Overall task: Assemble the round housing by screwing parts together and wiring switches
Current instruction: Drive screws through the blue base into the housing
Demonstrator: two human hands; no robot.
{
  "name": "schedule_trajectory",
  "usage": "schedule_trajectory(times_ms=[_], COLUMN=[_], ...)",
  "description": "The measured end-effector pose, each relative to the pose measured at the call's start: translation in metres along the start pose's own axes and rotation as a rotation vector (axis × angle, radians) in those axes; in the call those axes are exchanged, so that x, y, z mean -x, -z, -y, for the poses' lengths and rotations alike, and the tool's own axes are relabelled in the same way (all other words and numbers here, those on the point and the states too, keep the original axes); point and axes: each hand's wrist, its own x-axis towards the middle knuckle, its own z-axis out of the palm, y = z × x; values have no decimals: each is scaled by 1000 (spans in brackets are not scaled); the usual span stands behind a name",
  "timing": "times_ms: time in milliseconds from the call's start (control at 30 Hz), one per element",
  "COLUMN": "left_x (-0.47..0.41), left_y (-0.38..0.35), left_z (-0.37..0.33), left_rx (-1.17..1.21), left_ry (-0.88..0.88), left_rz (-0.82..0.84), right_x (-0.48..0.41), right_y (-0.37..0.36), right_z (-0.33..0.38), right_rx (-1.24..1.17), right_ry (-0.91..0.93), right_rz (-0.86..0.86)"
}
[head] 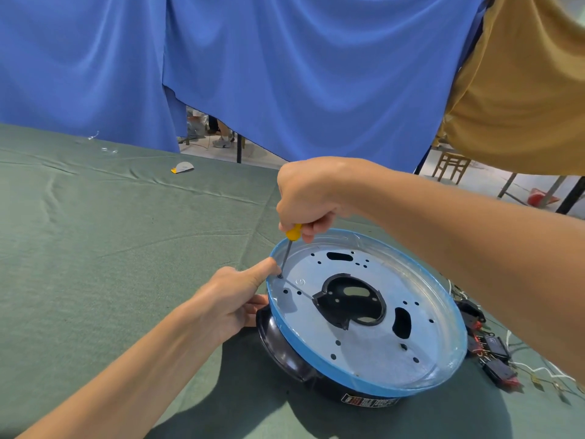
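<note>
The round housing (316, 353) sits on the green-covered table (110, 248), toward its right side and nearer the front edge. It is a shallow black tub with a blue band around its upper rim and a red, white and black label (368, 401) low on the front wall. Inside lies a pale metal plate (373, 350), punched with many small holes and 2 oblong slots, with a black ring-shaped part (351, 301) seated at its middle.

The right hand (308, 198) is fisted from above around the yellow handle of a screwdriver (293, 232), which stands nearly upright with its tip on a screw (279, 275) at the plate's left edge. The left hand (234, 299) clasps the housing's left side: the index finger stretches straight over the blue rim with its tip just beside the screw, the thumb presses the outer wall below, and the other fingers are curled.

Just beside the housing on the right, black switches (493, 346) with red parts lie tangled in white wires (538, 372) on the cloth. Well apart, toward the table's far edge, lies a white-and-yellow scrap (183, 167). Blue curtains (285, 74) hang behind.
</note>
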Motion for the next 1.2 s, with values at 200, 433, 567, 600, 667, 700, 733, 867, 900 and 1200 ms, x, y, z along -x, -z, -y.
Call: schedule_trajectory(times_ms=[200, 433, 567, 600, 667, 700, 733, 867, 900, 1200], left_x=[1, 4, 3, 3, 4, 4, 4, 3, 3, -5], left_y=[1, 8, 11, 12, 12, 12, 11, 11, 11, 14], left_z=[2, 2, 2, 2, 1, 1, 1, 0, -1, 2], left_rx=[9, 14, 45, 66, 98, 106, 115, 134, 135, 119], left_ry=[-9, -37, -31, -27, -35, -46, -54, -63, -65, -77], left_rz=[9, 72, 99, 104, 103, 95, 86, 83, 83, 97], right_x=[-1, 15, 19, 19, 18, 16, 15, 12, 12, -1], right_y=[6, 14, 15, 15, 13, 12, 10, 3, 1, 1], right_z=[-10, -18, -21, -21, -21, -21, -21, -19, -18, -13], right_rx=[-48, 183, 391, 414, 450, 471, 491, 503, 488, 308], right_ry=[2, 113, 276, 312, 360, 379, 394, 402, 396, 104], right_rz=[64, 77, -46, -71, -100, -108, -115, -141, -146, -115])
